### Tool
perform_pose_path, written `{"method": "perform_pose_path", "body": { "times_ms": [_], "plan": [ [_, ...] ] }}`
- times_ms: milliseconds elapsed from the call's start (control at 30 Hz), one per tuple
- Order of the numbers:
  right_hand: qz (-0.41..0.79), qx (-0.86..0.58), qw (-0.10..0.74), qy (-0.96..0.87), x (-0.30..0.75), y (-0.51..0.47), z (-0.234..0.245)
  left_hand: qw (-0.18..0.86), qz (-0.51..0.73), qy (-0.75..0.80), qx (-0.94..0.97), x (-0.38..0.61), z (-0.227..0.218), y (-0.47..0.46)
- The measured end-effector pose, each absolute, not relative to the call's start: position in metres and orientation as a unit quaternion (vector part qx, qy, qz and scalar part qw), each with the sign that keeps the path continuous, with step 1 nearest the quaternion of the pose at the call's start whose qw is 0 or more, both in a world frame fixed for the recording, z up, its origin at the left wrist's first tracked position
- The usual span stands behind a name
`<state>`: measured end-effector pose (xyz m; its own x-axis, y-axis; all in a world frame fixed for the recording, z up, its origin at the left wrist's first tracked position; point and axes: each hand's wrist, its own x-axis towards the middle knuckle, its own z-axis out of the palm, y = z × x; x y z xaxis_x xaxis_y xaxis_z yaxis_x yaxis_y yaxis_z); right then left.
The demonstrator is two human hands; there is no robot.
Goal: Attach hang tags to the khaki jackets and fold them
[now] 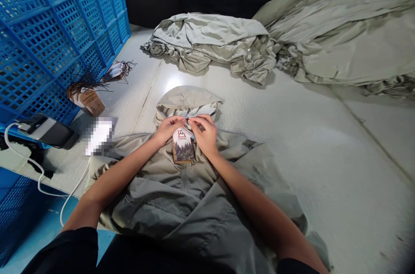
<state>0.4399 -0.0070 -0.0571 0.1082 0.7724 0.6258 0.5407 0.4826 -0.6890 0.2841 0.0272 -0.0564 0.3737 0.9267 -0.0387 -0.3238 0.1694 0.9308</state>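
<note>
A pale grey-green hooded jacket (181,205) lies front up on the white table (324,144), hood (184,99) pointing away from me. A card hang tag (182,146) with a red logo and a forest picture rests at the jacket's collar. My left hand (167,129) and my right hand (205,133) meet at the top of the tag, fingers pinched together on the tag's string near the zip pull. Both forearms lie across the jacket's chest.
A blue lattice crate (52,27) stands at the left. Beside it lie stacks of hang tags with dark strings (89,92). A phone on a white cable (48,131) sits at the table's left edge. Heaps of the same jackets (214,43) (350,32) fill the back.
</note>
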Motion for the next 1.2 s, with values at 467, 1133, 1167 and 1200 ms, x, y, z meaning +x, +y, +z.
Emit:
{"method": "perform_pose_path", "body": {
  "times_ms": [467,1133,1167,1200],
  "plan": [
    [0.196,-0.498,0.569,-0.625,0.443,-0.003,-0.057,0.662,0.447,0.348,0.49,0.283,-0.055,0.027],
    [0.182,-0.477,0.537,-0.671,0.45,-0.002,-0.054,0.653,0.389,0.349,0.548,0.28,-0.051,0.031],
    [0.185,-0.472,0.535,-0.675,0.451,-0.002,-0.053,0.651,0.388,0.354,0.547,0.28,-0.051,0.031],
    [0.189,-0.469,0.533,-0.678,0.451,-0.002,-0.053,0.652,0.388,0.359,0.543,0.28,-0.051,0.031]
  ]
}}
